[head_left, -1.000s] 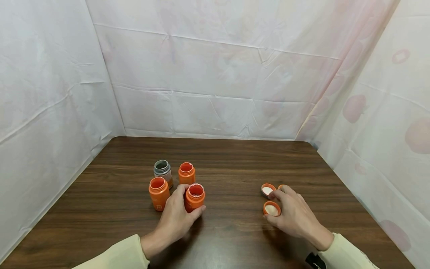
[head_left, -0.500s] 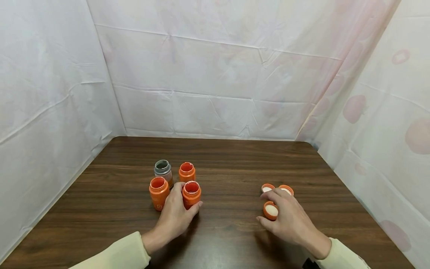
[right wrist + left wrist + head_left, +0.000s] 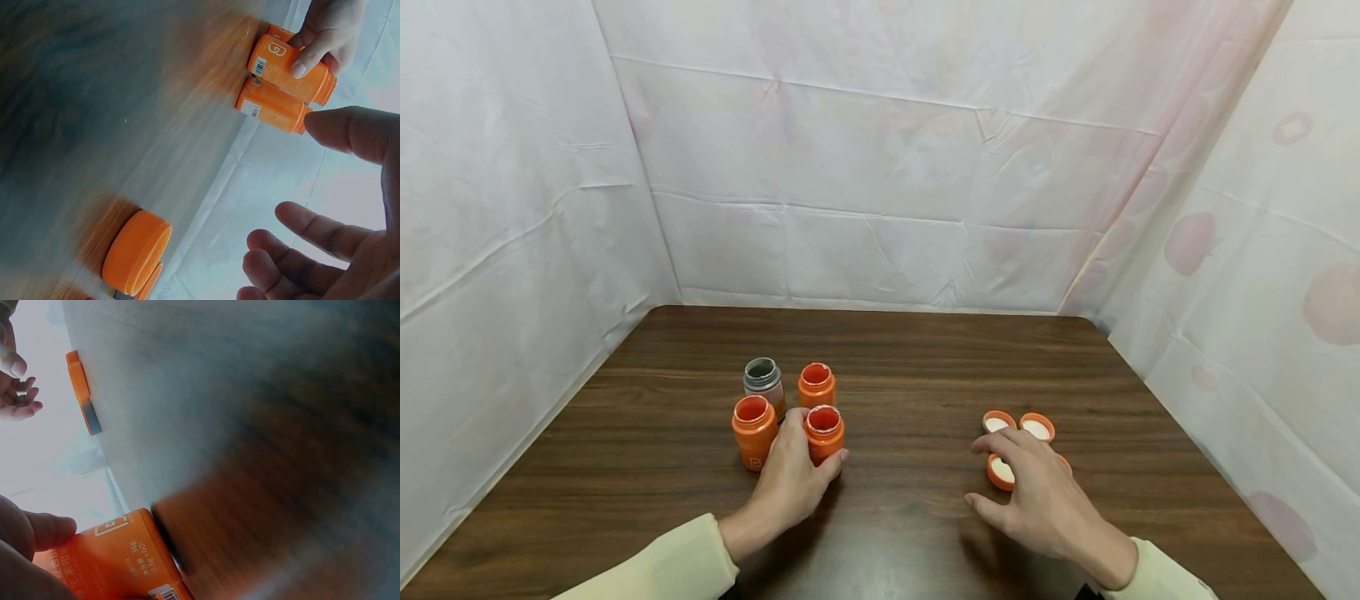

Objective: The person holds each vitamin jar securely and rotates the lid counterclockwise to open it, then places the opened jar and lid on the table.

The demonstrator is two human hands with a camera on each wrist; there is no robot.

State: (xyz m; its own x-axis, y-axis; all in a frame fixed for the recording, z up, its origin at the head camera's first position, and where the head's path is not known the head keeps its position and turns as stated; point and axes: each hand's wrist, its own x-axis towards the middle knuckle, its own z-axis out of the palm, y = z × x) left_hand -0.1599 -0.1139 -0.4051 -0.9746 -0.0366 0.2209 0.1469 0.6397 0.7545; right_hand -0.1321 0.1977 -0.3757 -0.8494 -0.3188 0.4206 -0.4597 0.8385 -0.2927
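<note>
My left hand (image 3: 786,475) grips an uncapped orange bottle (image 3: 824,442) between thumb and fingers. This bottle stands upright at the near right of a small cluster; its printed label side (image 3: 119,556) fills the lower part of the left wrist view. Beside it are another orange bottle (image 3: 755,433), a grey-necked bottle (image 3: 763,379) and a farther orange bottle (image 3: 817,385), all with open mouths. Over on the right, my right hand (image 3: 1045,496) hovers above several orange lids (image 3: 1037,426), fingers spread and holding nothing. It partly covers the nearer lids (image 3: 134,250).
Everything stands on a dark wood-grain table (image 3: 910,367). White sheeting (image 3: 865,167) rises behind its far edge and along both sides. A stretch of tabletop separates the bottles from the lids.
My left hand has shifted the gripped bottle slightly left, closer to the other bottles. The right hand has drawn left and nearer, uncovering more of the lids, its fingers spread wider.
</note>
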